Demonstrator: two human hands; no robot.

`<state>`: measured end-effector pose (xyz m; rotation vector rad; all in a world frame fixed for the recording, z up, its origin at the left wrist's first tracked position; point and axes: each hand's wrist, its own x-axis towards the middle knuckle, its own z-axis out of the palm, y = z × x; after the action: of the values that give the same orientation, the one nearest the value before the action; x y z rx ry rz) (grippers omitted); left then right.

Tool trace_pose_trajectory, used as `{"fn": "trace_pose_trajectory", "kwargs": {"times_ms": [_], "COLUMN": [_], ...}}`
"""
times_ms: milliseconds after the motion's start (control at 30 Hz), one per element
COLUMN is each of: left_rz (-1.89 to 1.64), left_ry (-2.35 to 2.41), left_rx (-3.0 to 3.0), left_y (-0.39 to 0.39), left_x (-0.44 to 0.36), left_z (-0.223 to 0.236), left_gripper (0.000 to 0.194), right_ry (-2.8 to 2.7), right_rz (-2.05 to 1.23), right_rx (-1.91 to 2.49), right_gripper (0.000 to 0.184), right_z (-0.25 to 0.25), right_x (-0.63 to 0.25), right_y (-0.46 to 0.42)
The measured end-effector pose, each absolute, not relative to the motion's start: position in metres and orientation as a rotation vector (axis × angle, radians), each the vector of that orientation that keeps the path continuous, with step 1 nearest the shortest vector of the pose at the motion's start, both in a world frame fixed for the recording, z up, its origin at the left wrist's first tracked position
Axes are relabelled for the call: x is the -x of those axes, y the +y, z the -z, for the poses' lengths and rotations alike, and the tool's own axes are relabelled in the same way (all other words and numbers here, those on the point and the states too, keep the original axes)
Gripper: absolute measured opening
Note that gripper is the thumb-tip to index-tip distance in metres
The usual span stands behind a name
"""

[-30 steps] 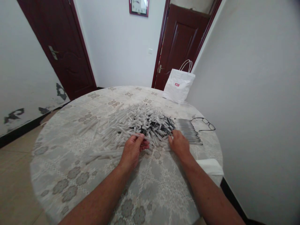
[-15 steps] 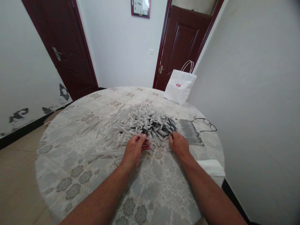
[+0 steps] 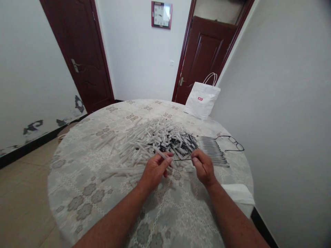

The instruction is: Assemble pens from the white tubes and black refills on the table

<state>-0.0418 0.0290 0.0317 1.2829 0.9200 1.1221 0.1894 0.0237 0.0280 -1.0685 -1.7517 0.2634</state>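
My left hand (image 3: pixel 154 169) pinches a whitish translucent pen barrel (image 3: pixel 159 153) between thumb and fingers, tilted up to the left. Closed around one end of a thin black pen refill (image 3: pixel 183 159), my right hand (image 3: pixel 203 167) sits a little to the right. The refill lies nearly level, its other end close to the left fingertips; whether it touches the barrel I cannot tell. Behind both hands spreads a heap of loose pen barrels (image 3: pixel 134 139) and short whitish pieces. Black refills (image 3: pixel 191 139) lie among them on the right side.
Right of the heap, several dark-cored pens (image 3: pixel 213 151) lie in a parallel row, beside eyeglasses (image 3: pixel 234 142). A white paper bag (image 3: pixel 203 100) stands at the table's back right. Something white and folded (image 3: pixel 238 193) lies at the right edge. A patterned cloth (image 3: pixel 103 213) covers the round table.
My right hand has drawn back from the heap's edge, and a black refill now shows in it. The left hand's barrel has tilted up more steeply. The camera view has shifted slightly.
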Motion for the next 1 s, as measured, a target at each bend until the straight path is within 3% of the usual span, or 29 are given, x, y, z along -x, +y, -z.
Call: {"fn": "trace_pose_trajectory", "kwargs": {"times_ms": [300, 500, 700, 1000], "left_rz": [-0.665, -1.017, -1.377, -1.316], "left_ry": [0.736, 0.562, 0.601, 0.622], "left_rx": [-1.393, -0.882, -0.607, -0.671], "left_y": [0.019, 0.023, 0.041, 0.041], "left_x": [0.036, 0.032, 0.041, 0.039], "left_z": [-0.025, -0.026, -0.03, -0.026], "left_gripper": [0.039, 0.029, 0.024, 0.026], "right_ry": [-1.748, -1.628, -1.62, -1.499], "right_rz": [-0.778, -1.026, -0.929, -0.777], "right_rx": [1.111, 1.038, 1.094, 1.169], "right_gripper": [0.022, 0.028, 0.021, 0.021], "right_z": [-0.019, -0.017, -0.013, -0.013], "right_x": [-0.163, -0.15, -0.148, -0.151], "right_y": [0.023, 0.018, 0.018, 0.025]}}
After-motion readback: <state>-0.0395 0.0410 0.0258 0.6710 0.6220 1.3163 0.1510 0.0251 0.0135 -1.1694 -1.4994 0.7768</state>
